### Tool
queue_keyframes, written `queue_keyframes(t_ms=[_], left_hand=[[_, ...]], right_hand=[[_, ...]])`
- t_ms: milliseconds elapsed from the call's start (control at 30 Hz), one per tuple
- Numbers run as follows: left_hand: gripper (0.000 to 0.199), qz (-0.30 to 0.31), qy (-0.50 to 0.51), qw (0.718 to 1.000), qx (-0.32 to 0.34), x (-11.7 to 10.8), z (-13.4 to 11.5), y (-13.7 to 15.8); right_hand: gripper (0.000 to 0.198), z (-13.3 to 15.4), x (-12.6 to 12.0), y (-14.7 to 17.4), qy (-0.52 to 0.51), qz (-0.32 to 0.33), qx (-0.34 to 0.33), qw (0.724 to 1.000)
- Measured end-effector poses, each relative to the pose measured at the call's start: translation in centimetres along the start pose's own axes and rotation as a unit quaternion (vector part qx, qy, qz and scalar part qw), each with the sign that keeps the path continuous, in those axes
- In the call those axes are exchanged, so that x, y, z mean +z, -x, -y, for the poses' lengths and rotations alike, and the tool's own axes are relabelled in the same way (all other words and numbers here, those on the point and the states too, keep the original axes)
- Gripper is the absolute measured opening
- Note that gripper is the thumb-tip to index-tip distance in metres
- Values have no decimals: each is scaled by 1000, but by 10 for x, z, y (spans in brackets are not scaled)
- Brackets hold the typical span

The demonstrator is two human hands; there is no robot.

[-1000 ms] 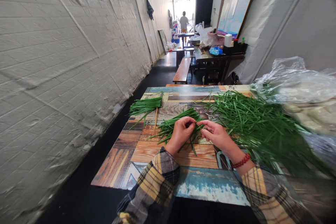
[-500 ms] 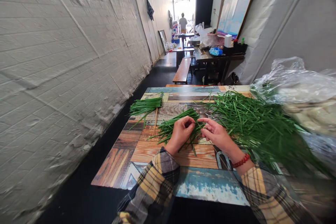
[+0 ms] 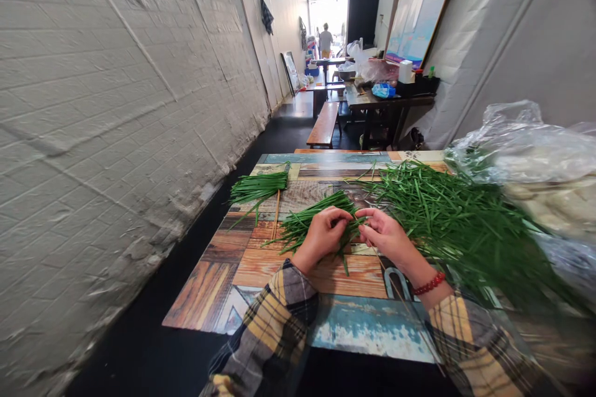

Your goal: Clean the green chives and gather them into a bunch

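Note:
My left hand (image 3: 325, 234) is closed in a pinch at the right end of a row of green chives (image 3: 307, 217) lying on the table. Close beside it, almost fingertip to fingertip, my right hand (image 3: 385, 234) pinches thin bamboo skewers (image 3: 404, 299), which run down under its wrist past the table's near edge. The skewers' tips are hidden among the fingers and chives. To the left lies another row of chives (image 3: 261, 187) threaded on thin skewers (image 3: 276, 214). A large loose heap of chives (image 3: 447, 211) spreads right of my right hand.
The table (image 3: 261, 276) has a patchwork wood pattern. Clear plastic bags (image 3: 507, 142) with pale contents stand at its right. A white brick wall (image 3: 116, 136) runs along the left. Beyond are a bench (image 3: 325, 124), a cluttered dark table (image 3: 391, 99) and a distant person (image 3: 325, 42).
Both hands have shifted slightly right, and the left fingertips have come closer to the right ones. My right fingers have curled in from a more pointed position. The chive rows lie as before.

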State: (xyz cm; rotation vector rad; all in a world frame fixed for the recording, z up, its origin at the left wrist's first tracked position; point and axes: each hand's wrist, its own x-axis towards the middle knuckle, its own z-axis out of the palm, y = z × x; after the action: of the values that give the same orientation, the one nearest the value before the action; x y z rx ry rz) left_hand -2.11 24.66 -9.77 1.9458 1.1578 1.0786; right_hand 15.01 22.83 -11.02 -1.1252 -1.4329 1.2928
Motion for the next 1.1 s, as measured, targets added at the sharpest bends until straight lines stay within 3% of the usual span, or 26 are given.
queue_keyframes(t_ms=[200, 367, 633, 733, 900, 1100], left_hand=[[17, -102, -17, 993, -56, -5, 13, -4], [14, -42, -160, 986, -11, -4, 15, -1], [12, 14, -334, 942, -2, 1, 10, 4], [13, -2, -302, 953, -2, 1, 11, 2], [11, -68, -150, 986, -20, -1, 15, -2], [9, -83, -57, 993, -61, 0, 15, -5]], right_hand=[[35, 0, -3, 0, 5, 18, 12, 1000], [33, 0, -4, 2, 23, 20, 26, 999], [32, 4, 0, 2, 29, 18, 32, 999], [31, 3, 0, 2, 28, 15, 29, 999], [30, -1, -2, 0, 15, 0, 18, 1000], [29, 0, -2, 0, 19, -13, 13, 1000]])
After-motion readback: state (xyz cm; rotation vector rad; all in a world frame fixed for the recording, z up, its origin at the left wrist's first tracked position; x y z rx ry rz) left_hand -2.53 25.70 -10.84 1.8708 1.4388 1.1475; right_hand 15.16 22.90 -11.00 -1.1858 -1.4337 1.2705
